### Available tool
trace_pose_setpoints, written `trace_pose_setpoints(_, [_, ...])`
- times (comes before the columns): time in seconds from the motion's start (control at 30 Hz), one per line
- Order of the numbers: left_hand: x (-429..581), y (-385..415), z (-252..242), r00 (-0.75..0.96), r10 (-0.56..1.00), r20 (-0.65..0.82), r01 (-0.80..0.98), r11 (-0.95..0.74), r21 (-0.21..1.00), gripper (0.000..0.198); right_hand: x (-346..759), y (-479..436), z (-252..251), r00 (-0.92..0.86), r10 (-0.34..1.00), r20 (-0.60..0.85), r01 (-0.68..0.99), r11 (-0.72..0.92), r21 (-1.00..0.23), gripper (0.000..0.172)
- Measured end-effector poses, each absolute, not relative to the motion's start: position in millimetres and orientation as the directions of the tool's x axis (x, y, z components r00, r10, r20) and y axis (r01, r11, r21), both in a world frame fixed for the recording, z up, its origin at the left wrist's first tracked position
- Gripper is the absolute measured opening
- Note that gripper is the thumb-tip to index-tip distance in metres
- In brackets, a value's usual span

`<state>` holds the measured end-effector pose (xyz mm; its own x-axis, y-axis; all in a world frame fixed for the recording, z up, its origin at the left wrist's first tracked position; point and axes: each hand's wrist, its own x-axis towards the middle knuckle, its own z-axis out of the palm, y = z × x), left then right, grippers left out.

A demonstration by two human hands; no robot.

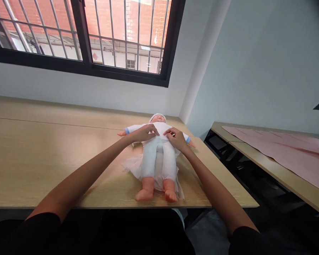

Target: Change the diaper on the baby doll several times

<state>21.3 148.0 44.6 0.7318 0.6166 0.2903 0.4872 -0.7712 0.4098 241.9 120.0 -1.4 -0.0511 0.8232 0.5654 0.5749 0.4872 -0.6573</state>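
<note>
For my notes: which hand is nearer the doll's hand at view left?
Left: the left hand is close to the doll's hand; the right hand is farther, across the doll's white suit.

1. 1 left hand (145, 133)
2. 1 right hand (175, 139)
3. 1 doll (151, 157)
4. 2 doll hands (121, 133)
5. 2 doll feet (145, 194)
6. 1 doll cap (157, 117)
7. 1 window (122, 35)
8. 1 pink sheet (279, 152)

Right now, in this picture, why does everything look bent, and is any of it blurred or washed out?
In the head view, the wide lens bends the window and slants the table; daylight leaves a soft glare on the wood left of the doll, which looks sharp, without blur; below the table edge, shadow goes very dark.
</note>
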Motion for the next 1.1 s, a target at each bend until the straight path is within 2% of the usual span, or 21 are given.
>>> trace_pose_setpoints(0.3, [20, 141, 54, 0.740, 0.651, 0.168, 0.543, -0.726, 0.421, 0.020, 243, 113, 5, -0.079, 0.889, 0.450, 0.588, 0.406, -0.700, 0.025])
trace_pose_setpoints(0.43, [21, 134, 57, 0.738, 0.670, 0.083, 0.567, -0.682, 0.462, 0.010, 240, 107, 8, -0.148, 0.908, 0.392, 0.624, 0.394, -0.675, 0.027])
trace_pose_setpoints(0.53, [23, 130, 58, 0.726, 0.686, 0.049, 0.574, -0.644, 0.506, 0.017, 236, 102, 10, -0.194, 0.909, 0.368, 0.642, 0.401, -0.653, 0.027])
trace_pose_setpoints(0.6, [22, 130, 58, 0.729, 0.684, 0.037, 0.561, -0.627, 0.540, 0.019, 237, 101, 11, -0.208, 0.916, 0.342, 0.584, 0.397, -0.708, 0.025])
trace_pose_setpoints(0.7, [20, 135, 57, 0.736, 0.667, 0.111, 0.494, -0.642, 0.586, 0.023, 242, 108, 10, -0.129, 0.933, 0.335, 0.378, 0.358, -0.854, 0.019])
trace_pose_setpoints(0.77, [19, 139, 55, 0.672, 0.708, 0.215, 0.480, -0.638, 0.602, 0.024, 247, 116, 7, -0.008, 0.931, 0.365, 0.285, 0.352, -0.892, 0.017])
trace_pose_setpoints(0.83, [20, 143, 51, 0.580, 0.752, 0.313, 0.492, -0.630, 0.601, 0.020, 251, 124, 3, 0.087, 0.911, 0.404, 0.309, 0.361, -0.880, 0.019])
trace_pose_setpoints(0.9, [21, 146, 47, 0.542, 0.756, 0.366, 0.499, -0.640, 0.584, 0.012, 253, 128, -1, 0.102, 0.895, 0.434, 0.395, 0.364, -0.843, 0.023])
trace_pose_setpoints(1.1, [20, 154, 37, 0.592, 0.740, 0.318, 0.534, -0.657, 0.532, 0.018, 252, 124, -1, 0.002, 0.892, 0.451, 0.537, 0.380, -0.753, 0.021])
